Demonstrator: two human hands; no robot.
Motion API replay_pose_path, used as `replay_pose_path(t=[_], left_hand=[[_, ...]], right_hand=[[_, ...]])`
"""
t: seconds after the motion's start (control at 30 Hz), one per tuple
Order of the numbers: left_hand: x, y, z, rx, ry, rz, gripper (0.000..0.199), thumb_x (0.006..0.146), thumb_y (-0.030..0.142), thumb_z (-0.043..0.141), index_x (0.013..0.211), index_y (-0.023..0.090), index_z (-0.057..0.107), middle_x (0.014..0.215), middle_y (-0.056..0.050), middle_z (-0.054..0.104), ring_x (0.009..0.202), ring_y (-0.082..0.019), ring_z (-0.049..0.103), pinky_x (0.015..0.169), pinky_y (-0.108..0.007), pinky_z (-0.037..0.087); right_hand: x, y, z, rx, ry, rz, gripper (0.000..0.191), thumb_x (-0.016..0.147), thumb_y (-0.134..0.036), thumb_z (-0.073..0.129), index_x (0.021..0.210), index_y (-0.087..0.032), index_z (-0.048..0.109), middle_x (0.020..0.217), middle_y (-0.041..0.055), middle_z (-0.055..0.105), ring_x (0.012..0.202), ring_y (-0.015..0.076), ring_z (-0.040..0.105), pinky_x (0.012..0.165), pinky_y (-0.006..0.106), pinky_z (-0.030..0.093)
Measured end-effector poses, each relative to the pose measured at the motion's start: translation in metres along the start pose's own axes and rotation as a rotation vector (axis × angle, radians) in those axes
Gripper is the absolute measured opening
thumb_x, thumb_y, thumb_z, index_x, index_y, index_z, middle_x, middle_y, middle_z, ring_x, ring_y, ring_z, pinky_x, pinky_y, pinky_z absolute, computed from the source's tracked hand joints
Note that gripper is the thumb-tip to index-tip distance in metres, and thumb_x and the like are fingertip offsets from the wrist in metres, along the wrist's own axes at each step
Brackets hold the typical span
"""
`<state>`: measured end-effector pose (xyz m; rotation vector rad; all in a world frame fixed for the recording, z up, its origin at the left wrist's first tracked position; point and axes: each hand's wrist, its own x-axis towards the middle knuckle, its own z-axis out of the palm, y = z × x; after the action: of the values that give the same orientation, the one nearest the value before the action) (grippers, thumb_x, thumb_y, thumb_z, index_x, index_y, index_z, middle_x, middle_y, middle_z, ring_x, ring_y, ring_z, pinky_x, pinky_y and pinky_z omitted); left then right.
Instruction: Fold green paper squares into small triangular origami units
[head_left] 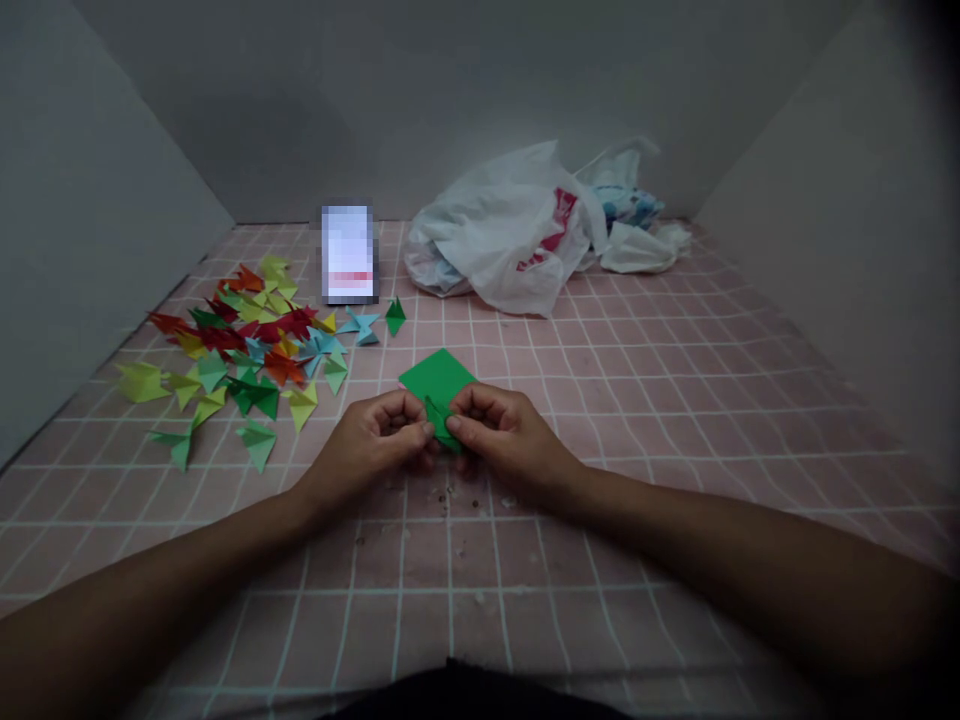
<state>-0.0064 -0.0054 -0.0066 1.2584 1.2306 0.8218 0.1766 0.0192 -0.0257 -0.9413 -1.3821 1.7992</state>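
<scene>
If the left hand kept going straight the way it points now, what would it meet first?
The green paper comes first; the left hand already pinches it. Just beyond, probably the right hand, though depth is hard to judge from this view.

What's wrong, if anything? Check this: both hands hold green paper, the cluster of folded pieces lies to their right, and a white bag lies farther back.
Not quite: the left hand and right hand hold green paper, but the head view shows the cluster of folded pieces to their left, not right. The white bag is farther back.
</scene>
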Motion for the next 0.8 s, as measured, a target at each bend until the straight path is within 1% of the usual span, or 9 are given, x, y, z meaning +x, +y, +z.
replay_pose_path(t=[0.1,0.2,0.3,0.4,0.5,0.63,0.8], left_hand=[[0.0008,0.0012,0.0012,-0.018,0.013,0.013,0.013,0.081,0.029,0.067,0.081,0.017,0.061,0.065,0.002,0.065,0.058,-0.012,0.064,0.057,-0.023,0.051],[0.0018,-0.0002,0.0026,-0.066,0.01,0.041,0.017,0.078,0.029,0.071,0.087,0.017,0.062,0.07,0.002,0.065,0.061,-0.011,0.062,0.059,-0.023,0.051],[0.0022,-0.0034,0.0029,-0.067,0.037,0.067,0.019,0.075,0.026,0.074,0.085,0.017,0.061,0.072,0.003,0.062,0.062,-0.01,0.059,0.058,-0.022,0.048],[0.0013,-0.0051,0.0033,-0.038,0.062,0.082,0.016,0.077,0.027,0.072,0.085,0.017,0.061,0.07,0.003,0.06,0.062,-0.01,0.057,0.058,-0.022,0.047],[-0.0001,-0.0046,0.0052,-0.044,0.092,0.112,0.016,0.077,0.025,0.071,0.087,0.018,0.061,0.072,0.003,0.061,0.063,-0.011,0.058,0.059,-0.022,0.048],[-0.0015,-0.0039,0.0078,-0.066,0.138,0.185,0.018,0.077,0.022,0.072,0.09,0.019,0.059,0.074,0.003,0.063,0.067,-0.011,0.061,0.061,-0.021,0.051],[-0.0026,-0.0044,0.008,0.033,0.14,0.23,0.007,0.08,0.021,0.069,0.083,0.017,0.064,0.07,0.002,0.063,0.062,-0.01,0.059,0.057,-0.02,0.049]], right_hand=[[0.0006,0.0003,-0.0005,0.008,-0.015,0.017,0.015,0.082,-0.025,0.063,0.075,-0.02,0.051,0.055,-0.0066,0.054,0.045,0.0093,0.055,0.045,0.021,0.045],[0.0,0.0007,-0.0003,0.028,0.027,-0.01,0.016,0.083,-0.026,0.062,0.074,-0.02,0.05,0.053,-0.0058,0.056,0.044,0.0084,0.051,0.045,0.02,0.043],[-0.001,0.0,0.0002,0.047,0.047,-0.02,0.018,0.082,-0.027,0.064,0.072,-0.02,0.05,0.054,-0.005,0.057,0.046,0.0085,0.052,0.046,0.021,0.044],[-0.0014,-0.0019,-0.0003,0.028,0.007,-0.012,0.019,0.08,-0.026,0.065,0.07,-0.02,0.05,0.053,-0.0054,0.056,0.046,0.0085,0.052,0.046,0.021,0.043],[-0.001,-0.0029,-0.0012,0.009,-0.02,-0.011,0.019,0.08,-0.025,0.064,0.068,-0.02,0.05,0.051,-0.0063,0.054,0.044,0.0082,0.05,0.045,0.021,0.042],[-0.0006,-0.0019,-0.0015,0.012,-0.022,-0.015,0.019,0.08,-0.027,0.064,0.068,-0.02,0.051,0.051,-0.0058,0.055,0.044,0.0084,0.051,0.045,0.021,0.042],[-0.0012,-0.001,-0.0008,-0.011,-0.017,-0.016,0.019,0.079,-0.028,0.062,0.067,-0.02,0.051,0.05,-0.0056,0.055,0.044,0.0084,0.05,0.045,0.021,0.041]])
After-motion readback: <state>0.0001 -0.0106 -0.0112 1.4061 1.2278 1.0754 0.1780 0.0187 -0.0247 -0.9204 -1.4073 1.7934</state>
